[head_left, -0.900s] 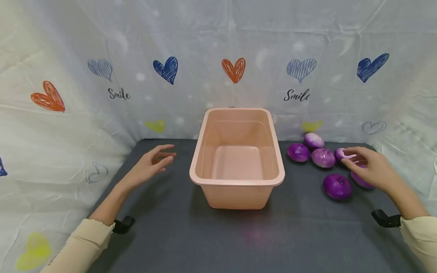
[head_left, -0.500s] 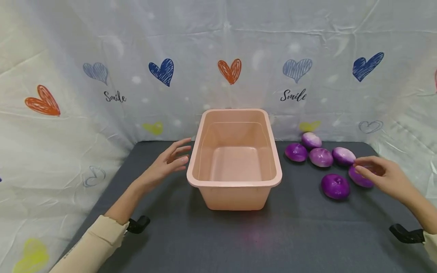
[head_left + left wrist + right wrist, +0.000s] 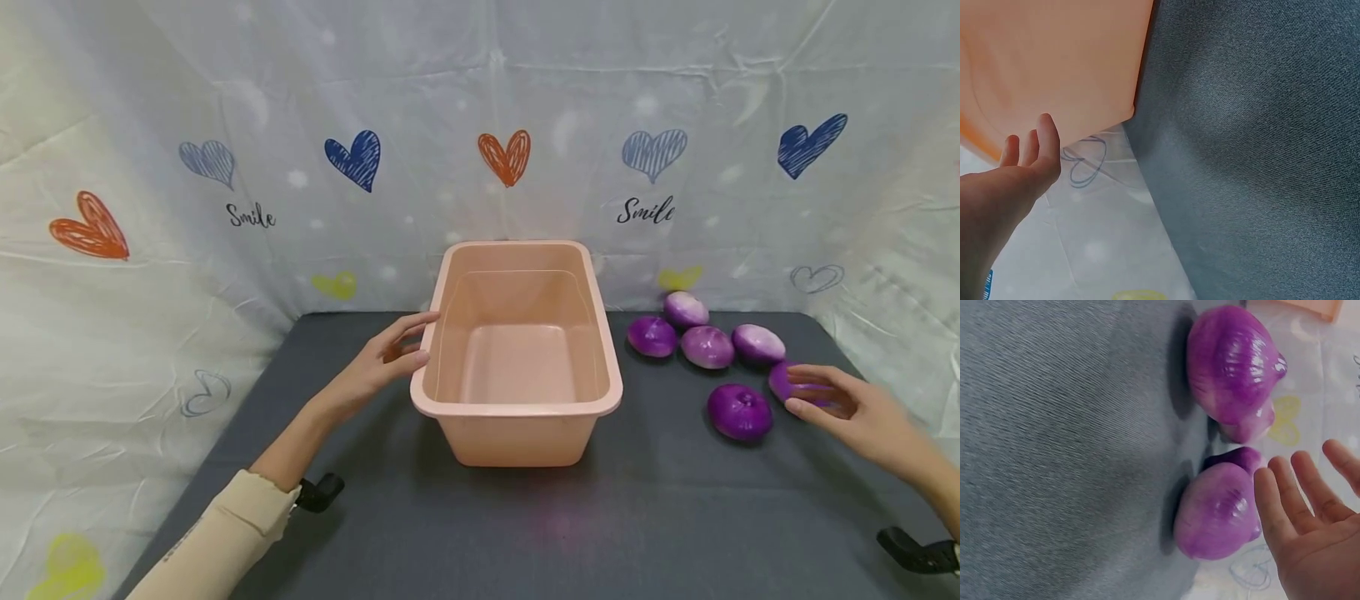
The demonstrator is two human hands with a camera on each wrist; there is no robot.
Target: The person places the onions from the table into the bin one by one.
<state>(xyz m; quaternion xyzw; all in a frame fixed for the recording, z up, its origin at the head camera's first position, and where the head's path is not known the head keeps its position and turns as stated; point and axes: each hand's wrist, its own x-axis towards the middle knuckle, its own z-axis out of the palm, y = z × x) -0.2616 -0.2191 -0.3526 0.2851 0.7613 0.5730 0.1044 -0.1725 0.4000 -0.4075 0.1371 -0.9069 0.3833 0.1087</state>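
Observation:
A pink plastic basin (image 3: 517, 410) stands in the middle of the dark table. My left hand (image 3: 375, 362) is at its left rim, fingers extended and fingertips overlapping the edge; whether they touch it I cannot tell. In the left wrist view, the hand (image 3: 1019, 181) shows loosely bent fingers near the basin wall (image 3: 1079, 69). Over at the right, my right hand (image 3: 870, 417) hovers by a purple onion (image 3: 778, 380), partly hiding it. The right wrist view has the fingers spread beside that onion (image 3: 1216, 512), holding nothing. A darker onion (image 3: 739, 412) lies just left of this hand.
Several more purple onions (image 3: 707, 347) lie grouped at the back right of the table (image 3: 465, 533), close to the curtain. A white curtain (image 3: 427, 100) printed with hearts rises behind the table and along both sides.
My left hand has moved right, from beside the basin up to its left rim. My right hand has shifted right and nearer to me, from the back onions to the rightmost one.

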